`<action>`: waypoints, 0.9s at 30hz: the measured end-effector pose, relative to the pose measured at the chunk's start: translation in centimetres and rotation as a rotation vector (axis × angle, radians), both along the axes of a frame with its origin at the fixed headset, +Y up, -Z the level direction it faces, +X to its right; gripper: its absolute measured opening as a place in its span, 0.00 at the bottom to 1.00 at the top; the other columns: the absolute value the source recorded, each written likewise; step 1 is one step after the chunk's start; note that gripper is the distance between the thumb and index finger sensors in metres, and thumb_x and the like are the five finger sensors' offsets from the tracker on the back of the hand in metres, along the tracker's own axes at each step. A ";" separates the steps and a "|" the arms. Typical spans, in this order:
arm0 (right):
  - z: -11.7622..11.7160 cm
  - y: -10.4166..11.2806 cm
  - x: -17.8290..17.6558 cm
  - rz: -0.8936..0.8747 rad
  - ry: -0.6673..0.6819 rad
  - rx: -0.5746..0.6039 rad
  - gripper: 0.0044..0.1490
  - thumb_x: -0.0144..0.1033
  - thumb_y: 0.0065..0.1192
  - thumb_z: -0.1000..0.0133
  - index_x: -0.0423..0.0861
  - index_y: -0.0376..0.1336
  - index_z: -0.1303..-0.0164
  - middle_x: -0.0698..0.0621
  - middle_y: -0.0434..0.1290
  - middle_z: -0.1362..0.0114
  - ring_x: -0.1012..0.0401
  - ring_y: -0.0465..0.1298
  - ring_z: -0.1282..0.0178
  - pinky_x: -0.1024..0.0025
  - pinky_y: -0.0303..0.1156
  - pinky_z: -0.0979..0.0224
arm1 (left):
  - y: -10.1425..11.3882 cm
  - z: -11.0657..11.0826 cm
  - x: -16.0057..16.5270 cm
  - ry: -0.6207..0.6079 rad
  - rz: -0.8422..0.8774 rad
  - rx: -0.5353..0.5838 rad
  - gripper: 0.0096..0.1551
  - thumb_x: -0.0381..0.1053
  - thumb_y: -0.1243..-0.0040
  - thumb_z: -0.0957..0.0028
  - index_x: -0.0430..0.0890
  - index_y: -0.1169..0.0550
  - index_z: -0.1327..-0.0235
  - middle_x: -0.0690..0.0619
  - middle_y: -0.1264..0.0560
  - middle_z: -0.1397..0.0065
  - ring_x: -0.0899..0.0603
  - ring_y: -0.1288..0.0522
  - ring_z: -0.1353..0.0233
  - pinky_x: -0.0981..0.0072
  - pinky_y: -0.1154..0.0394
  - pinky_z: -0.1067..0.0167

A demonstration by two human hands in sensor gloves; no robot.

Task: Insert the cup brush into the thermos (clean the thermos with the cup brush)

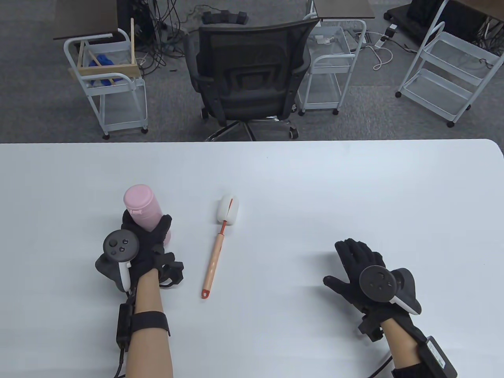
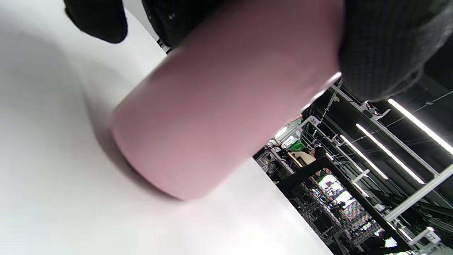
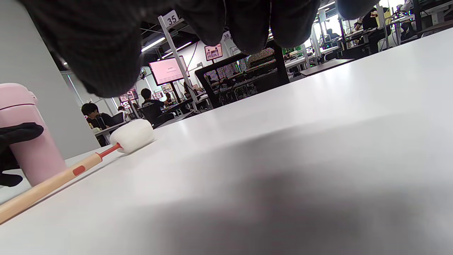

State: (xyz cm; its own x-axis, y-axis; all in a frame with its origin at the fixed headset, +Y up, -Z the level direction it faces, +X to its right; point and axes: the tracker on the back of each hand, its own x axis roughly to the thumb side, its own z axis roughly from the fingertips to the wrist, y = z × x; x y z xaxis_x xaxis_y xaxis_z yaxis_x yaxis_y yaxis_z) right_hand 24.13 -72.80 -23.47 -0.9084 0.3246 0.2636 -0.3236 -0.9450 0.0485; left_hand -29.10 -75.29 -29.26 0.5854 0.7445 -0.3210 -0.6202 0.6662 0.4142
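A pink thermos stands upright on the white table, lid on, at the left of the work area. The left hand grips its lower body, gloved fingers wrapped around the barrel; the left wrist view shows the base resting on the tabletop. The cup brush lies flat just right of the thermos and apart from it, white sponge head pointing away from the person, wooden handle ending in a red hanging loop nearest the table's near edge. The right hand is well apart from the brush at the right, fingers spread open, holding nothing, palm down over the table.
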 end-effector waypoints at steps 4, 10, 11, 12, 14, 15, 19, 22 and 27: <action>0.0 -0.1 0.2 -0.004 0.001 -0.007 0.59 0.66 0.63 0.43 0.45 0.46 0.12 0.36 0.51 0.11 0.34 0.54 0.12 0.28 0.50 0.22 | 0.8 1.3 0.3 -0.064 0.002 0.039 0.61 0.65 0.31 0.54 0.36 0.46 0.20 0.33 0.40 0.18 0.27 0.36 0.18 0.33 0.33 0.29; 0.1 0.0 0.5 -0.020 -0.004 -0.013 0.59 0.67 0.63 0.43 0.44 0.47 0.12 0.35 0.52 0.11 0.33 0.54 0.12 0.28 0.50 0.22 | 3.3 3.8 2.1 -0.161 0.002 0.118 0.61 0.66 0.31 0.54 0.35 0.45 0.21 0.32 0.39 0.19 0.26 0.34 0.20 0.36 0.31 0.30; 0.1 0.0 0.5 -0.022 -0.004 -0.012 0.59 0.67 0.63 0.43 0.44 0.47 0.12 0.36 0.52 0.11 0.33 0.54 0.12 0.28 0.50 0.22 | 3.7 4.3 2.6 -0.173 0.006 0.138 0.61 0.66 0.31 0.54 0.35 0.45 0.21 0.32 0.39 0.19 0.26 0.34 0.20 0.36 0.31 0.30; 0.1 -0.1 0.5 -0.024 -0.003 -0.013 0.59 0.67 0.63 0.43 0.44 0.47 0.12 0.36 0.52 0.11 0.33 0.54 0.12 0.28 0.50 0.22 | 4.1 4.6 2.9 -0.185 0.010 0.153 0.61 0.66 0.31 0.54 0.35 0.45 0.21 0.32 0.39 0.19 0.26 0.33 0.20 0.36 0.31 0.30; 0.2 -0.1 0.4 -0.026 -0.002 -0.016 0.59 0.67 0.63 0.43 0.44 0.47 0.12 0.36 0.52 0.11 0.33 0.54 0.12 0.28 0.50 0.22 | 4.9 5.4 3.9 -0.220 0.014 0.174 0.61 0.66 0.32 0.54 0.35 0.45 0.21 0.32 0.39 0.19 0.26 0.33 0.20 0.37 0.30 0.30; 0.2 -0.2 0.4 -0.025 -0.001 -0.018 0.59 0.67 0.63 0.43 0.44 0.47 0.12 0.36 0.52 0.11 0.33 0.54 0.12 0.28 0.50 0.22 | 5.2 5.7 4.5 -0.231 0.006 0.186 0.61 0.66 0.32 0.53 0.35 0.45 0.21 0.31 0.39 0.19 0.26 0.33 0.20 0.37 0.30 0.29; 0.3 -0.2 0.4 -0.023 -0.002 -0.022 0.59 0.67 0.63 0.43 0.44 0.47 0.12 0.36 0.52 0.11 0.33 0.54 0.13 0.28 0.50 0.22 | 5.7 6.7 6.5 -0.270 -0.007 0.209 0.60 0.67 0.32 0.53 0.35 0.45 0.21 0.31 0.39 0.19 0.26 0.33 0.21 0.38 0.31 0.29; 0.3 -0.3 0.3 -0.031 -0.005 -0.022 0.59 0.66 0.63 0.43 0.44 0.47 0.12 0.36 0.52 0.11 0.29 0.55 0.14 0.27 0.51 0.23 | 5.4 7.1 8.0 -0.316 0.012 0.212 0.60 0.67 0.32 0.53 0.35 0.45 0.21 0.32 0.39 0.19 0.24 0.33 0.22 0.38 0.31 0.29; 0.5 -0.2 0.0 -0.032 -0.023 0.019 0.59 0.68 0.63 0.44 0.43 0.49 0.13 0.36 0.55 0.12 0.24 0.59 0.19 0.26 0.55 0.24 | 4.5 7.1 9.8 -0.372 -0.021 0.216 0.60 0.67 0.33 0.53 0.35 0.45 0.21 0.30 0.39 0.20 0.25 0.33 0.22 0.36 0.30 0.31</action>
